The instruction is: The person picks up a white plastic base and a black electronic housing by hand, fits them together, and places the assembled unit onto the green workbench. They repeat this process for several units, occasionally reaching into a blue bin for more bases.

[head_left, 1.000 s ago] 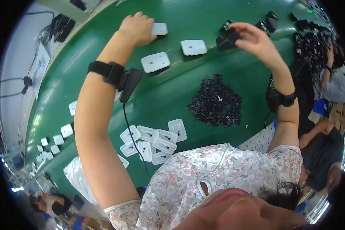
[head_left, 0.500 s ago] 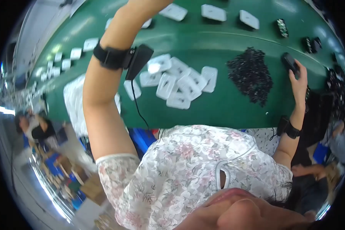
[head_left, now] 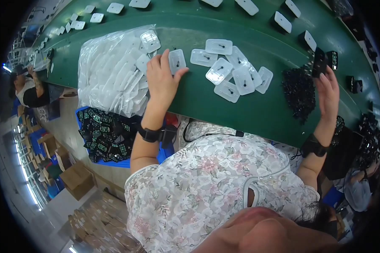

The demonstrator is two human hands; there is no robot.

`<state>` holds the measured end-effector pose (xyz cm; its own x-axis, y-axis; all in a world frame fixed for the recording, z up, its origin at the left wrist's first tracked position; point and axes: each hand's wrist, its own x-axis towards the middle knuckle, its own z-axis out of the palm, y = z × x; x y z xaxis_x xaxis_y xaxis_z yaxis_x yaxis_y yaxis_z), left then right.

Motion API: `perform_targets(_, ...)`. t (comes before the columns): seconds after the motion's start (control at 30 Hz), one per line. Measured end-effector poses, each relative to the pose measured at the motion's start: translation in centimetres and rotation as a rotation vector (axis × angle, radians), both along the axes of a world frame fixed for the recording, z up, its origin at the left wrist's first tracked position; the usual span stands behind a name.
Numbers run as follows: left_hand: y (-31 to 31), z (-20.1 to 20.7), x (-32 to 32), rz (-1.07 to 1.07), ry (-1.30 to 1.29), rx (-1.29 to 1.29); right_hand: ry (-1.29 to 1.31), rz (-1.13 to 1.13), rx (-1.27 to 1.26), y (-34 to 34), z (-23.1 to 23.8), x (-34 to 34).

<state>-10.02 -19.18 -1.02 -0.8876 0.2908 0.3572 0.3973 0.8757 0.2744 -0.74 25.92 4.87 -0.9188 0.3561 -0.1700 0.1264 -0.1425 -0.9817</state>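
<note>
My left hand (head_left: 161,80) is at the right edge of a clear plastic bag (head_left: 86,71) of white plates. Its fingers are spread, with thumb and forefinger on either side of a white rounded plate (head_left: 177,60); whether they touch it I cannot tell. Between the fingertips of my right hand (head_left: 328,92) is a black plastic casing (head_left: 319,62), held upright above a heap of small black parts (head_left: 299,95). Several white plates, each with a small dark piece on it, overlap in a loose pile (head_left: 244,80) between my hands.
Along the far side of the green work surface (head_left: 190,97) runs a row of white-topped pieces (head_left: 283,22). A blue crate (head_left: 114,162) of dark casings with green boards stands below the bag. More black parts (head_left: 369,126) lie far right. Another person (head_left: 29,90) is at the left.
My left hand has come back from the far side to the white plates by the bag. The right hand still holds the black casing, now raised more upright. The view has shifted left.
</note>
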Motion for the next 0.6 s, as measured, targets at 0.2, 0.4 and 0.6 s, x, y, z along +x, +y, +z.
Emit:
perform_targets(0.2,1.5,0.4,0.4,0.052,0.053,-0.017,0.09,0.395,-0.532,-7.7,-1.5,-5.5)
perform_targets(0.4,3.6,3.5,0.7,-0.066,0.057,0.386,-0.066,0.647,-0.587,-15.3,0.6,-7.3)
perform_targets(0.6,7.5,5.6,1.8,-0.16,-0.674,1.28,-0.106,0.73,-0.489,-17.4,0.8,-6.7)
